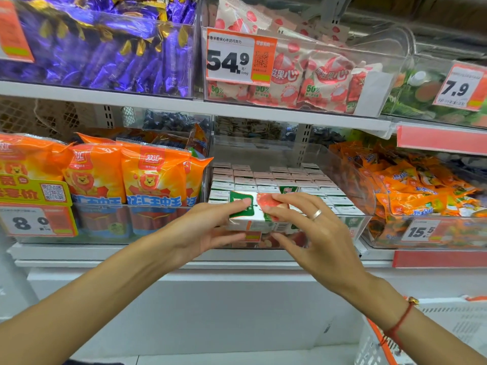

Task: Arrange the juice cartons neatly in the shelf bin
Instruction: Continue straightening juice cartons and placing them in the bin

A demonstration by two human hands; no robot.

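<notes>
1. At the left end of the lower shelf [158, 252], orange sausage packs [152, 180] stood upright in a clear bin, with a price tag [37, 221] on its front wall.
2. The left hand [205, 227] reached to the front edge of the middle shelf bin [353, 180]. Its fingers were curled around the left end of a juice carton [253, 212], with the thumb under it and the forefinger on top.
3. The juice carton lay on its side, held over the front wall of the shelf bin, above the front rows. It was white with a green patch and a red fruit picture.
4. Behind it, the other cartons [276, 180] stood upright in tidy rows and filled the shelf bin up to its back wall.
5. The right hand [311, 227] held the right end of the same carton. Its fingers were bent over the top and the thumb was below. A ring [316, 214] was on one finger and a red string [400, 321] on the wrist.
6. At the right end of the shelf, orange snack bags [421, 188] lay piled in another clear bin.
7. In the lower right corner, a white basket [448, 333] was partly in view.
</notes>
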